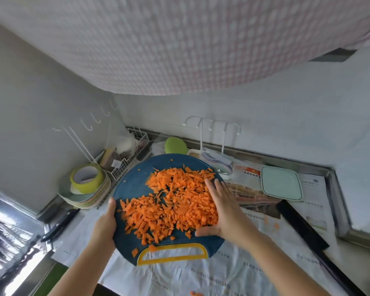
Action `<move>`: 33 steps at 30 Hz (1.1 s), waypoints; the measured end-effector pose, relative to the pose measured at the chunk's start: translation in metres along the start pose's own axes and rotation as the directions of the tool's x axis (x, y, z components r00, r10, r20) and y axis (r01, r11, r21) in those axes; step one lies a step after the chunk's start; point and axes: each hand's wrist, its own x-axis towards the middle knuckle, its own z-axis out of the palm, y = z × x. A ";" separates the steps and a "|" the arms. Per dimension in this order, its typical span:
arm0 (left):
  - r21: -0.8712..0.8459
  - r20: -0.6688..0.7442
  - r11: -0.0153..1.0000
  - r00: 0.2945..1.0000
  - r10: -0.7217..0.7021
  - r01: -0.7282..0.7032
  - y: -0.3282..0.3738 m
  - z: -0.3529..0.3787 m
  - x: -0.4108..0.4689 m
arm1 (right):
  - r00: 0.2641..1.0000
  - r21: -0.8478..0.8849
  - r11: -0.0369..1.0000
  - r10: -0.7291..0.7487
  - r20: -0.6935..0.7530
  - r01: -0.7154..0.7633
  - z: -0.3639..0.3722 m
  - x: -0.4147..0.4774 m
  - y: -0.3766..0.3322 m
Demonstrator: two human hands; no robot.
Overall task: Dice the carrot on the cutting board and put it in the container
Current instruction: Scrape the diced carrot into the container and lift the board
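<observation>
A round dark blue cutting board (pixel 135 184) with a yellow handle slot is lifted off the counter and covered with diced carrot (pixel 171 201). My left hand (pixel 106 223) grips the board's left edge, thumb on top. My right hand (pixel 220 208) lies flat with straight fingers against the right side of the carrot pile. A white container (pixel 220 167) shows behind the board's far right rim, mostly hidden by the board. A few carrot bits (pixel 276 225) lie on the newspaper at right.
Newspaper (pixel 201 274) covers the counter. A pale green square lid (pixel 281 185) lies at right. A knife (pixel 58 226) rests at the left edge. Stacked plates with a tape roll (pixel 87 178), a wire basket (pixel 128 161) and a green lid (pixel 175 145) stand along the wall.
</observation>
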 end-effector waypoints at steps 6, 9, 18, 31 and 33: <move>-0.158 -0.112 0.987 0.993 -0.029 0.011 0.007 -0.037 0.015 | 0.972 0.025 0.973 -0.227 -0.062 0.229 0.047 0.073 -0.047; -0.194 -0.185 0.981 0.982 -0.038 0.001 0.006 -0.050 0.016 | 0.938 0.049 0.944 -0.318 -0.139 0.327 0.065 0.094 -0.059; -0.280 -0.288 0.959 0.956 -0.044 -0.040 -0.011 -0.065 0.025 | 0.879 0.061 0.887 -0.440 -0.185 0.457 0.102 0.113 -0.063; -0.253 -0.339 0.968 0.936 -0.093 0.005 -0.020 -0.047 0.042 | 0.840 0.086 0.931 -0.277 -0.468 0.355 0.117 0.157 -0.032; -0.254 -0.351 0.967 0.932 -0.085 -0.007 -0.020 -0.046 0.041 | 0.840 0.100 0.937 -0.248 -0.482 0.334 0.116 0.163 -0.029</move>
